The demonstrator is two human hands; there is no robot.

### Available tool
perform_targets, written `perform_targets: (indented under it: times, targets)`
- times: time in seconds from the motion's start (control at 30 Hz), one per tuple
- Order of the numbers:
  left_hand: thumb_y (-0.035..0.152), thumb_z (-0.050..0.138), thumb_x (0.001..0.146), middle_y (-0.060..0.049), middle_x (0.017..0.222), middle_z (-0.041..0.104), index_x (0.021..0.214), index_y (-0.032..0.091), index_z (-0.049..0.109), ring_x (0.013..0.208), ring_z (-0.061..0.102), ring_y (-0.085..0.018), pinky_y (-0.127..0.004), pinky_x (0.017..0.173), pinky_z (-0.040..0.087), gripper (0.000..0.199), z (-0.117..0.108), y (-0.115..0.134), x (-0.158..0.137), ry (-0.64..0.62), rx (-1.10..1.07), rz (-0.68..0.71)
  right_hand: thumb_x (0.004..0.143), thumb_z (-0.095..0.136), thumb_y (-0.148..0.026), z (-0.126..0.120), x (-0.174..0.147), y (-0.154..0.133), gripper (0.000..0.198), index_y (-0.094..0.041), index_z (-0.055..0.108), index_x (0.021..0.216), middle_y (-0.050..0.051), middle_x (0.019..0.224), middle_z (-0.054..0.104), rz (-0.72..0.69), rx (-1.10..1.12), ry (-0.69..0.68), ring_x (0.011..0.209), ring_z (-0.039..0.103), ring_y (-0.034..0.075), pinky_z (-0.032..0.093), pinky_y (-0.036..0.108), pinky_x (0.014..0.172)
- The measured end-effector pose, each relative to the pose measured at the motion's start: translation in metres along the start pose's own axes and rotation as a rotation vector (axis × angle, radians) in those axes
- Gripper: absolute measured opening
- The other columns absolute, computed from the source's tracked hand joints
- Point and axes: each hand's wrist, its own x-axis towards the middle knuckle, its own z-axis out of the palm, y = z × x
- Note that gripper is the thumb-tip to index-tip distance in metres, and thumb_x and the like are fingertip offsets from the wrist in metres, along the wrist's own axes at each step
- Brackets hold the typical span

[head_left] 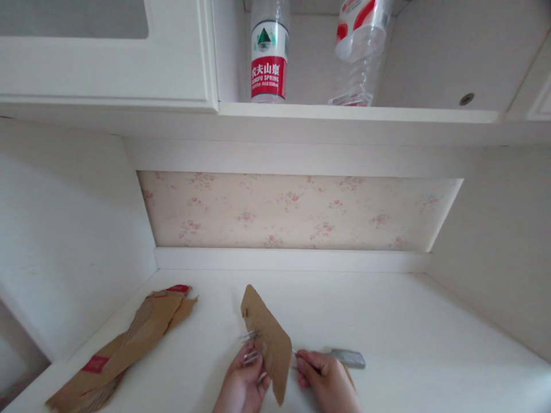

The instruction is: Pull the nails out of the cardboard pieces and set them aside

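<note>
A flat piece of brown cardboard (267,341) is tilted upright over the white tabletop. My left hand (245,376) is closed at its left side, gripping it near the lower edge. Small clear, shiny pieces (251,357) stick out by the left fingers; their kind is not plain. On the other side, my right hand (325,376) pinches a thin, pale, stick-like thing (294,351) whose tip meets the cardboard's right edge or is hidden behind it. Just beyond the right hand, a grey handle-shaped tool (349,358) lies on the table, partly covered by that hand.
Torn, folded cardboard (129,344) with red patches lies at the left. Overhead, a shelf (357,113) carries a labelled water bottle (269,63) and a twisted, crumpled plastic bottle (359,54). Side panels bound the white tabletop (387,310); floral wallpaper (293,212) shows behind.
</note>
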Motion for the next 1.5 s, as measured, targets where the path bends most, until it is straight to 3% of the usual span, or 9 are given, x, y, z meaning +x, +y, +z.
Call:
perform_targets:
  times: [0.13, 0.27, 0.4, 0.6, 0.87, 1.0, 1.2, 1.37, 1.5]
  targets:
    - [0.004, 0.08, 0.062, 0.0, 0.077, 0.071, 0.097, 0.018, 0.064, 0.058, 0.065, -0.012, -0.02, 0.052, 0.045, 0.041, 0.008, 0.002, -0.006, 0.084, 0.023, 0.1, 0.095, 0.04, -0.03, -0.006, -0.008, -0.013, 0.038, -0.022, 0.066, 0.069, 0.001, 0.068, 0.068, -0.064, -0.179, 0.057, 0.068, 0.065, 0.018, 0.042, 0.027, 0.066]
    - [0.011, 0.08, 0.068, -0.004, 0.09, 0.075, 0.099, 0.016, 0.065, 0.069, 0.069, -0.014, -0.021, 0.056, 0.048, 0.035, 0.013, 0.001, -0.012, -0.006, 0.084, 0.103, 0.092, 0.04, -0.016, -0.009, -0.012, -0.019, 0.035, -0.021, 0.07, 0.076, 0.005, 0.079, 0.072, -0.078, -0.264, 0.044, 0.075, 0.067, 0.02, 0.043, 0.027, 0.068]
    - [0.013, 0.08, 0.068, -0.003, 0.087, 0.074, 0.094, 0.016, 0.066, 0.069, 0.069, -0.014, -0.021, 0.058, 0.048, 0.03, 0.012, 0.003, -0.014, -0.07, 0.088, 0.109, 0.094, 0.039, -0.016, -0.009, -0.013, -0.02, 0.034, -0.022, 0.073, 0.094, 0.007, 0.092, 0.074, -0.091, -0.298, 0.035, 0.091, 0.069, 0.022, 0.045, 0.029, 0.076]
    - [0.016, 0.077, 0.073, -0.006, 0.096, 0.075, 0.1, 0.015, 0.067, 0.079, 0.071, -0.018, -0.023, 0.061, 0.049, 0.029, 0.013, 0.004, -0.017, -0.125, 0.1, 0.097, 0.096, 0.039, -0.018, -0.008, -0.014, -0.024, 0.035, -0.024, 0.074, 0.097, 0.006, 0.094, 0.075, -0.1, -0.308, 0.038, 0.091, 0.07, 0.022, 0.047, 0.03, 0.077]
    - [0.003, 0.063, 0.082, -0.004, 0.09, 0.072, 0.092, 0.015, 0.063, 0.071, 0.069, -0.012, -0.021, 0.064, 0.051, 0.016, 0.007, 0.012, -0.013, 0.015, -0.077, 0.109, 0.095, 0.045, -0.025, -0.008, -0.017, -0.023, 0.031, -0.027, 0.075, 0.102, 0.005, 0.105, 0.074, -0.09, -0.293, 0.069, 0.096, 0.069, 0.022, 0.047, 0.032, 0.087]
    - [0.003, 0.062, 0.083, -0.004, 0.09, 0.072, 0.095, 0.015, 0.062, 0.068, 0.068, -0.011, -0.021, 0.063, 0.051, 0.017, 0.006, 0.013, -0.013, -0.005, -0.078, 0.111, 0.084, 0.059, -0.02, -0.005, -0.018, -0.021, 0.029, -0.019, 0.074, 0.109, 0.008, 0.108, 0.069, -0.093, -0.235, 0.017, 0.076, 0.069, 0.017, 0.052, 0.026, 0.073]
    - [0.011, 0.073, 0.075, -0.005, 0.093, 0.075, 0.099, 0.016, 0.065, 0.077, 0.071, -0.018, -0.025, 0.065, 0.052, 0.026, 0.008, 0.009, -0.015, -0.098, 0.055, 0.096, 0.092, 0.048, -0.019, -0.006, -0.016, -0.02, 0.031, -0.025, 0.079, 0.088, 0.006, 0.097, 0.071, -0.115, -0.245, 0.024, 0.093, 0.068, 0.02, 0.048, 0.028, 0.083]
    - [0.018, 0.078, 0.07, -0.008, 0.099, 0.076, 0.103, 0.017, 0.068, 0.085, 0.072, -0.022, -0.03, 0.073, 0.054, 0.034, 0.012, 0.009, -0.02, -0.152, 0.128, 0.102, 0.091, 0.05, -0.018, -0.006, -0.015, -0.02, 0.029, -0.026, 0.077, 0.089, 0.005, 0.101, 0.072, -0.118, -0.209, 0.022, 0.092, 0.068, 0.019, 0.047, 0.027, 0.082]
    - [0.023, 0.083, 0.067, -0.008, 0.097, 0.077, 0.103, 0.018, 0.069, 0.088, 0.072, -0.024, -0.028, 0.07, 0.052, 0.04, 0.016, 0.008, -0.022, -0.149, 0.174, 0.143, 0.09, 0.05, -0.021, -0.006, -0.016, -0.023, 0.021, -0.021, 0.071, 0.087, 0.006, 0.093, 0.07, -0.124, -0.12, 0.071, 0.082, 0.066, 0.02, 0.046, 0.028, 0.074]
